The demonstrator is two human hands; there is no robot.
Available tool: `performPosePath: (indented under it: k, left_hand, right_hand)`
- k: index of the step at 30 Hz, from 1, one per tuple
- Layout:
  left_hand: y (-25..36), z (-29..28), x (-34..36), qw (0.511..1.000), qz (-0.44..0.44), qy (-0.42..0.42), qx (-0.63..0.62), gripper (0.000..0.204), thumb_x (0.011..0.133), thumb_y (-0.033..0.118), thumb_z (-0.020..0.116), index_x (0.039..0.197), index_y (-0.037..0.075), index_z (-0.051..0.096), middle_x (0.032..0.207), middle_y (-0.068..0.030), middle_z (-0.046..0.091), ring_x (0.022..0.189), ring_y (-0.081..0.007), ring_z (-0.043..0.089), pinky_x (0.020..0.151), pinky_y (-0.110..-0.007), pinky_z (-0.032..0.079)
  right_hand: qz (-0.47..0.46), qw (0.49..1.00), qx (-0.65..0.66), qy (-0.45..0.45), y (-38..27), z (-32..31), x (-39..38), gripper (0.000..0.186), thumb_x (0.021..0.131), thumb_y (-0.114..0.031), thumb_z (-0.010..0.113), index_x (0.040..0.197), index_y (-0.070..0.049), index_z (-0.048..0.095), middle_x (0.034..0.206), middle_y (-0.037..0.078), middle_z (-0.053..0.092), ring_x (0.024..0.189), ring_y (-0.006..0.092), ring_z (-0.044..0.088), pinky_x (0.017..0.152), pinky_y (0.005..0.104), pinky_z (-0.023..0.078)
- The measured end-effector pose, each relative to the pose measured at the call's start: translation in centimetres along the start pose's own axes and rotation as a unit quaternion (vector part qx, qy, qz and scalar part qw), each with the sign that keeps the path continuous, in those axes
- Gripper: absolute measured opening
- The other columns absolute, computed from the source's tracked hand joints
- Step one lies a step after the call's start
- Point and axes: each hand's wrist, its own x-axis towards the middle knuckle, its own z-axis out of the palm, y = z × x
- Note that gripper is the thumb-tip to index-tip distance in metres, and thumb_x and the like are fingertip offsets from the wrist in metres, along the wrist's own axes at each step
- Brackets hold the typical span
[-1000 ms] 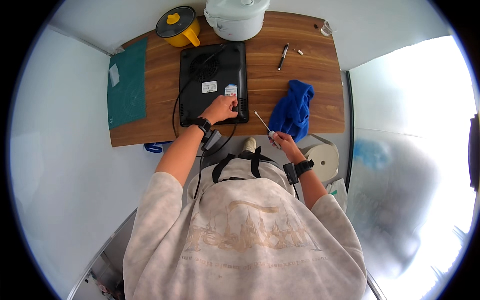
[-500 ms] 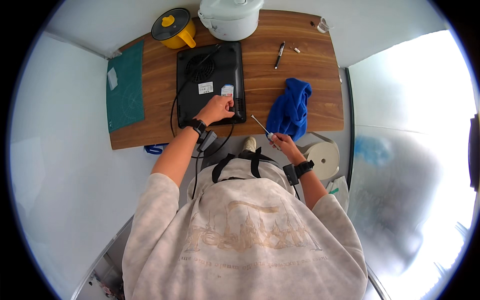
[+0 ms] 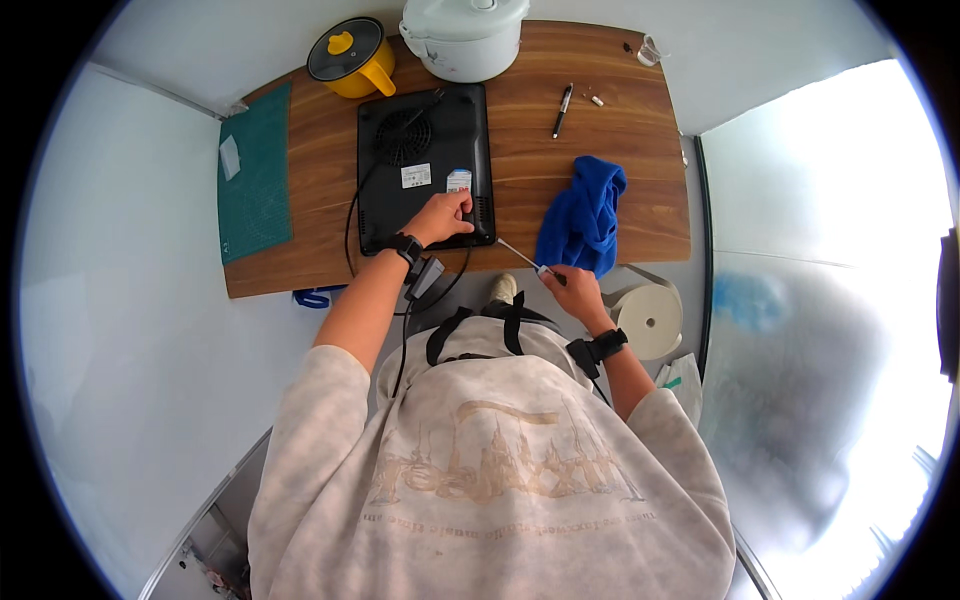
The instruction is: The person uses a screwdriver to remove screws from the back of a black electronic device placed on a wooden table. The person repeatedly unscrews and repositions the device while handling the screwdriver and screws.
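Note:
A black induction cooktop (image 3: pixel 398 213) lies upside down on the table, its round fan grille, white label and vents facing up. My left hand (image 3: pixel 441 219) rests over its near right part, fingers curled in; whatever they might hold is hidden. My right hand (image 3: pixel 576 292) is closed around the handle of a screwdriver (image 3: pixel 543 270) just off the table's near edge. The screwdriver's thin metal shaft slants up and left, its tip close to the cooktop's near right corner; whether they touch I cannot tell. A black cord (image 3: pixel 350 215) runs across the cooktop and down its left side.
A blue cloth (image 3: pixel 582 215) is bunched right of the cooktop, with a pen (image 3: pixel 563 110) beyond it. A yellow pot (image 3: pixel 350 82) and a white cooker (image 3: pixel 465 50) stand at the back. A green cutting mat (image 3: pixel 257 190) covers the table's left end.
The screwdriver's tip has come nearer to the cooktop's near right corner as my right hand shifted slightly. My left hand stays over the same part of the cooktop.

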Motion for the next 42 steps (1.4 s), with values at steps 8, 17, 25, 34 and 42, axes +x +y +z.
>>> performPosePath:
  k: [8, 17, 25, 34, 42]
  left_hand:
    - [0.7, -0.1, 0.2, 1.0, -0.015, -0.02, 0.017, 0.036, 0.079, 0.004, 0.081, 0.09, 0.005, 0.046, 0.074, -0.0072, 0.056, 0.068, -0.0156, 0.057, 0.064, -0.033, 0.045]
    - [0.0, 0.0, 0.5, 1.0, -0.019, -0.021, 0.0, 0.036, 0.078, 0.005, 0.081, 0.09, 0.005, 0.047, 0.074, -0.0064, 0.056, 0.068, -0.0166, 0.058, 0.064, -0.033, 0.046]
    - [0.2, -0.1, 0.4, 0.999, -0.025, -0.022, -0.005, 0.037, 0.077, 0.006, 0.083, 0.089, 0.004, 0.048, 0.075, -0.009, 0.059, 0.07, -0.0192, 0.061, 0.064, -0.035, 0.046]
    - [0.0, 0.0, 0.4, 0.999, -0.026, -0.017, -0.017, 0.038, 0.076, 0.006, 0.083, 0.09, 0.004, 0.048, 0.076, -0.0098, 0.06, 0.071, -0.0195, 0.061, 0.064, -0.036, 0.047]
    - [0.4, -0.2, 0.2, 0.999, -0.033, -0.016, -0.013, 0.038, 0.076, 0.006, 0.084, 0.09, 0.005, 0.049, 0.071, -0.007, 0.058, 0.065, -0.0162, 0.056, 0.062, -0.033, 0.045]
  right_hand:
    - [-0.061, 0.996, -0.019, 0.062, -2.6, -1.3, 0.3, 0.028, 0.086, -0.031, 0.072, 0.1, -0.006, 0.075, 0.087, 0.016, 0.07, 0.082, 0.037, 0.067, 0.072, 0.0439, 0.053]
    - [-0.09, 0.991, -0.037, 0.093, -2.5, -1.0, 0.5, 0.027, 0.085, -0.029, 0.073, 0.1, -0.006, 0.075, 0.083, 0.014, 0.067, 0.078, 0.0351, 0.066, 0.07, 0.0433, 0.053]
    - [-0.096, 0.989, -0.056, 0.097, -3.1, -1.5, 0.9, 0.027, 0.083, -0.027, 0.075, 0.101, -0.008, 0.075, 0.083, 0.011, 0.063, 0.078, 0.0325, 0.066, 0.069, 0.0418, 0.052]
    - [-0.119, 0.985, -0.074, 0.099, -4.8, -2.3, 0.9, 0.025, 0.083, -0.025, 0.074, 0.101, -0.008, 0.074, 0.085, 0.01, 0.062, 0.077, 0.0314, 0.065, 0.068, 0.0406, 0.052]
    - [-0.121, 0.984, -0.088, 0.097, -4.9, -2.4, 0.9, 0.025, 0.083, -0.024, 0.075, 0.101, -0.007, 0.074, 0.084, 0.01, 0.062, 0.076, 0.0313, 0.065, 0.067, 0.0402, 0.052]
